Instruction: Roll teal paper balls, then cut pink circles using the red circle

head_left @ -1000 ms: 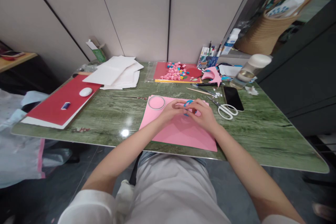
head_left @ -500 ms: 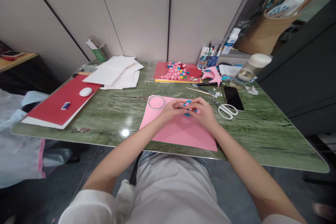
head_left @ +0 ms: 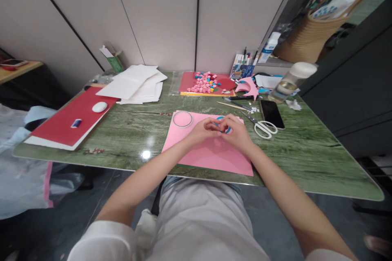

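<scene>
A blue ring (head_left: 227, 129), perhaps a tape roll, is just above the pink paper (head_left: 214, 155), partly covered by my fingers. My right hand (head_left: 234, 130) is closed round its right side with curled fingers and thumb. My left hand (head_left: 203, 130) comes in from the other side, its fingers bent and its thumb tip meeting the right hand's fingertips; anything pinched there is too small to tell. To the left, a thin grey-rimmed ring (head_left: 183, 126) lies flat on the paper's corner. Scissors with white handles (head_left: 266, 129) lie right of my right hand.
A black phone (head_left: 272, 114) and a clear bottle (head_left: 286, 85) are at the right. Behind the paper lie a wooden stick (head_left: 232, 106), small pink and blue pieces (head_left: 203, 83) and a pink cut-out (head_left: 249, 86). White sheets (head_left: 131, 83) and a red board (head_left: 70, 118) are at the left.
My right fingers have curled and shifted slightly, and the blue ring shows a little further right. My left hand has stayed almost in place.
</scene>
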`<state>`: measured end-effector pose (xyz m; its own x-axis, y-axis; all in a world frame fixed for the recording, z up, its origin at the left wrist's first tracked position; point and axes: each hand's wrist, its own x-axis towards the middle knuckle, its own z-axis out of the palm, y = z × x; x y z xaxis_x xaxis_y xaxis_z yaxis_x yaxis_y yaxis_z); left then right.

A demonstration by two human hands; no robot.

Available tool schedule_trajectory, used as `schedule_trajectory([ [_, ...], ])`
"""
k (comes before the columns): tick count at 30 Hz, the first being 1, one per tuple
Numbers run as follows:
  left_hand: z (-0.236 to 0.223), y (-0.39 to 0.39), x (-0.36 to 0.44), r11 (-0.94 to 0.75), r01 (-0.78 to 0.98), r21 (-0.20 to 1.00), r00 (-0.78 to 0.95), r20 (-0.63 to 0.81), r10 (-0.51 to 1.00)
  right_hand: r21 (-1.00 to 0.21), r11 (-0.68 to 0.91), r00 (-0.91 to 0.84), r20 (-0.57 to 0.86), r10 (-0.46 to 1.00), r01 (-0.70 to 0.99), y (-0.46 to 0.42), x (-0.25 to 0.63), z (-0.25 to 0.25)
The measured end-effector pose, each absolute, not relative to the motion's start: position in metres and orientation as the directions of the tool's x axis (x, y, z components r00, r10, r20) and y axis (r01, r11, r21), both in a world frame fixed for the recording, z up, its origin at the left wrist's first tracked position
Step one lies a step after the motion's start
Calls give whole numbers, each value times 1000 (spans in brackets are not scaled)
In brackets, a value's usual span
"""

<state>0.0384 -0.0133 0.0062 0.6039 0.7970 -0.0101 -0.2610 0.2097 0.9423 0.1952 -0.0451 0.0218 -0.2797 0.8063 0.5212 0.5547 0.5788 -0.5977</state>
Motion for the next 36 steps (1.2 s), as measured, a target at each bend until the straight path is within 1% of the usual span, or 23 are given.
schedule_trajectory([
  [7,4,-12,38,219,-284,934,585,-13,811,-576,575,-288,515,807,581,-46,194,23],
  [11,5,-10,37,252,-301,920,549,-49,834,-598,565,-286,500,817,569,-48,195,27],
  [16,8,-9,34,294,-334,896,536,-76,841,-589,578,-284,519,806,564,-48,197,26],
  [21,9,-9,34,214,-302,929,501,-36,865,-559,621,-330,538,776,550,-43,198,20],
  [24,6,-9,35,178,-303,936,492,-6,871,-546,617,-302,559,772,566,-42,198,18],
  [27,5,-9,36,178,-305,935,504,0,864,-573,584,-241,563,791,575,-42,198,19],
  [32,7,-11,38,196,-307,931,533,-3,846,-651,551,-199,536,821,522,-44,197,21],
  [36,8,-12,39,212,-282,936,560,-19,828,-626,559,-216,540,814,544,-44,196,22],
])
